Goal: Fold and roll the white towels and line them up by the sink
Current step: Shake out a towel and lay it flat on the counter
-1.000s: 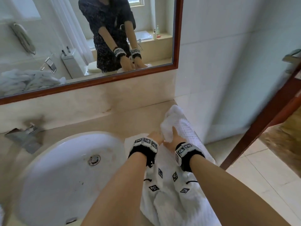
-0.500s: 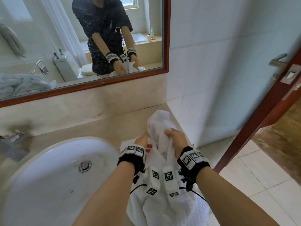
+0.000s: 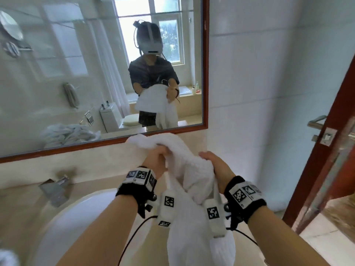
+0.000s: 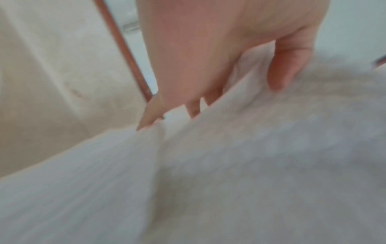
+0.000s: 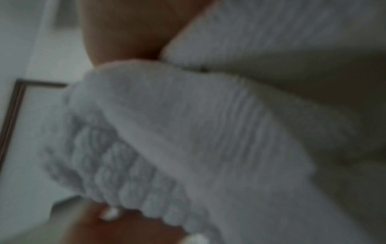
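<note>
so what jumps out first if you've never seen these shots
A bunched white waffle-textured towel is held up over the counter, gripped by the left hand and right hand. Behind it a wood-framed wall mirror reflects the person holding it. Below left sits a white oval sink basin.

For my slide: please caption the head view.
Both hands hold a white towel above the sink.
</note>
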Demonstrator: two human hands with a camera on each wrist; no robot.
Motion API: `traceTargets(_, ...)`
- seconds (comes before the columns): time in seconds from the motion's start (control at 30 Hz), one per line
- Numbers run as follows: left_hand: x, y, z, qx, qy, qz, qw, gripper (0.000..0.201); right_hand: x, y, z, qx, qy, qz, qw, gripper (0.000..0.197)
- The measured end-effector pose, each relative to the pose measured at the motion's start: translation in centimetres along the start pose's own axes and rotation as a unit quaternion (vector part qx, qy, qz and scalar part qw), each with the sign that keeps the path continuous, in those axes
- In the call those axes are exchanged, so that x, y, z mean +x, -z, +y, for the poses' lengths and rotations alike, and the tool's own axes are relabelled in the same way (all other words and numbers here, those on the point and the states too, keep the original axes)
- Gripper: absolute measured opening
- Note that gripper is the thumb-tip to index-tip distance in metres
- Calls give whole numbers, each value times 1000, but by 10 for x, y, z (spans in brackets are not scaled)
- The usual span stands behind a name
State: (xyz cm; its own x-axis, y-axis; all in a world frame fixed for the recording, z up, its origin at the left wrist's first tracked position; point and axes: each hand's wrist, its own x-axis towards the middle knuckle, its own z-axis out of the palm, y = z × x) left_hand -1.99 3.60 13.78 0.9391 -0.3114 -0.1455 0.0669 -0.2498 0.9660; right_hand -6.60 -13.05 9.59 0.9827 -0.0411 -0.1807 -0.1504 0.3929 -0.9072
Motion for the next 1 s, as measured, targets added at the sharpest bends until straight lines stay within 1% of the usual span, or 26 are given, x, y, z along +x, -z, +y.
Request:
traceTargets(0.03,-7,3,11,-45,7,17,999,20,-1,0,1,-40,8,15,999,17)
traceTargets(0.07,-12,7,22,-56,-6,44,997,19,-5,-2,3,-71,9,21,997,16)
traceTargets(0.1,-13,10,25,-54,-35,61,996,21,-9,-7,5,-95,10,15,995,16)
traceTargets(0.13,-26,8,35,-85,-48,57,994,23,-16,-12,7,-122,9,-3,993,16)
traceTargets(0.17,-29,7,40,-130,-41,54,989,27,-21,-16,10,-150,7,-21,988,18)
traceTargets(0.2,-38,3,46,-145,-52,53,987,28,-27,-20,11,-190,12,-36,981,20)
traceTargets(0.27,-47,-3,52,-103,-95,71,988,28,-35,-26,4,-250,51,-45,966,29)
traceTargets(0.3,-52,-5,56,-77,-115,74,988,27,-37,-28,-3,-245,75,-38,966,27)
traceTargets(0.33,-59,-7,60,-62,-129,68,987,26,-41,-29,-14,-202,88,-25,975,18)
traceTargets(0.37,-64,-8,64,-34,-157,58,985,25,-44,-30,-26,-139,99,-14,985,8)
traceTargets(0.4,-72,-9,69,-3,-178,42,983,23,-47,-30,-39,-72,107,-10,992,9)
traceTargets(0.43,-78,-9,73,41,-194,28,980,20,-49,-30,-51,-16,110,-9,994,15)
traceTargets(0.47,-84,-12,79,94,-209,22,973,18,-53,-30,-64,8,107,-13,994,23)
traceTargets(0.5,-91,-16,84,153,-226,19,962,17,-57,-30,-76,11,92,-22,995,32)
traceTargets(0.53,-97,-21,89,211,-243,22,947,16,-62,-32,-85,-9,66,-38,997,39)
traceTargets(0.57,-100,-24,93,257,-257,25,931,20,-68,-35,-91,-35,41,-55,997,39)
traceTargets(0.63,-103,-30,97,297,-272,23,915,27,-72,-42,-93,-57,20,-75,995,21)
traceTargets(0.67,-104,-32,98,303,-282,30,910,28,-73,-43,-92,-53,20,-68,996,20)
traceTargets(0.7,-105,-34,97,305,-295,39,905,27,-73,-43,-91,-38,21,-51,998,22)
traceTargets(0.73,-107,-35,95,308,-308,53,899,27,-75,-43,-92,-7,22,-36,999,24)
traceTargets(0.77,-108,-35,92,316,-315,77,892,26,-76,-41,-93,43,18,-31,998,23)
traceTargets(0.83,-111,-30,83,328,-311,133,882,23,-82,-39,-97,158,13,-35,987,21)
traceTargets(0.87,-112,-26,79,320,-301,152,885,21,-85,-39,-100,188,27,-40,981,22)
traceTargets(0.9,-115,-22,74,304,-291,163,892,19,-89,-41,-103,194,50,-50,978,24)
traceTargets(1.0,-128,-8,64,211,-260,152,930,15,-110,-58,-111,132,114,-97,980,34)
